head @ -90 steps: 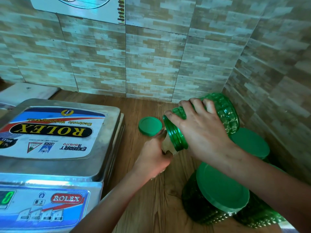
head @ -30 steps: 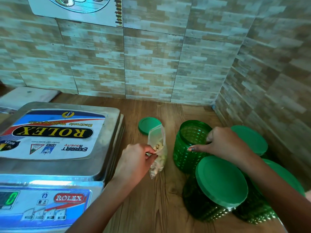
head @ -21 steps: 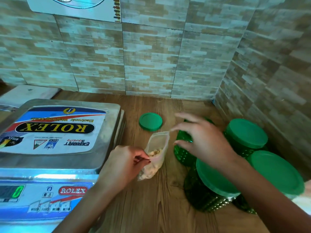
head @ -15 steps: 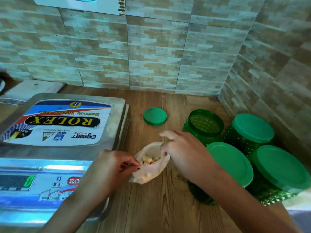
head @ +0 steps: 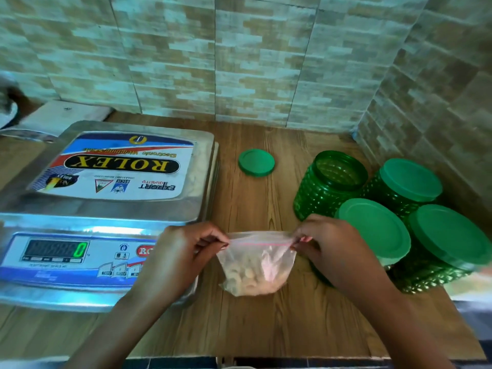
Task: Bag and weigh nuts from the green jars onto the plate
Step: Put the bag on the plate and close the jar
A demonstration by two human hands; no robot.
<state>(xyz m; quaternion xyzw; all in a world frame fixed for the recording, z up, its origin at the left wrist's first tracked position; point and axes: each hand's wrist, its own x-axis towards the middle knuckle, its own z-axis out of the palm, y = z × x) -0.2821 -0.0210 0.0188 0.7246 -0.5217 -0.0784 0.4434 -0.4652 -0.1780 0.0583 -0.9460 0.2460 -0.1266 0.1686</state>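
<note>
From the head view, both hands are closed in fingertip pinches on one small clear zip bag (head: pixel 255 265). The left hand (head: pixel 183 259) pinches the bag's top left corner between thumb and forefinger, and its other fingers are curled under. The right hand (head: pixel 327 246) pinches the top right corner the same way. The mouth is pulled straight between them along a thin red seal line.

I cannot tell whether the seal is pressed shut along its length, or whether the bag's bottom touches the wooden counter (head: pixel 266 323). The left hand covers the scale's near right corner. The right hand and wrist hide part of the nearest lidded jar (head: pixel 372 230).

The bag is held over the counter between the scale (head: pixel 119 169) and the green jars. Its lower half bulges with pale curved nuts (head: pixel 245 278). The scale's steel plate carries only its printed label, and the display (head: pixel 56 250) shows a green 0. The open jar (head: pixel 327 185) stands upright behind the right hand, and its loose lid (head: pixel 256 163) lies flat on the counter to its left. Two more lidded jars (head: pixel 410 179) stand in the corner beside it.
</note>
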